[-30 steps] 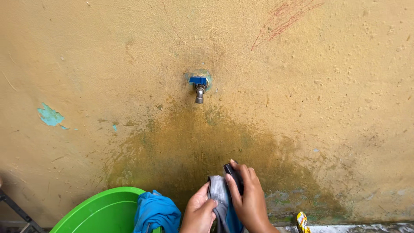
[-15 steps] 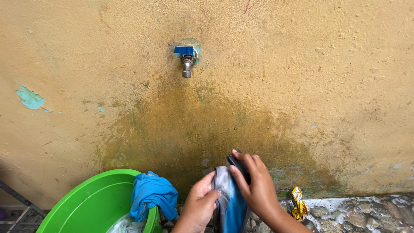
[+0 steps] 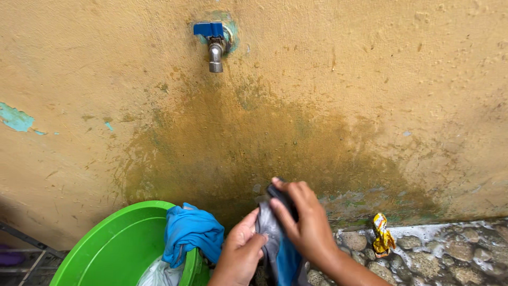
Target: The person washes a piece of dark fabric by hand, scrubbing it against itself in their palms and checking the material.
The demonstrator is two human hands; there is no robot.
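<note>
While the left hand [image 3: 241,254] pinches the grey-and-blue cloth [image 3: 275,249] from below, the right hand [image 3: 301,225] curls over its top, fingers clenched on the fabric, just beside the green basin [image 3: 114,246], below the wall tap [image 3: 214,42]

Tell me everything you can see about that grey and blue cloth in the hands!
The grey and blue cloth is soft, crumpled fabric, grey outside with bright blue showing lower down. It hangs bunched between both hands, in front of the stained yellow wall. The left hand pinches its left edge; the right hand presses a small black object against its top. Its lower end runs out of view.
</note>
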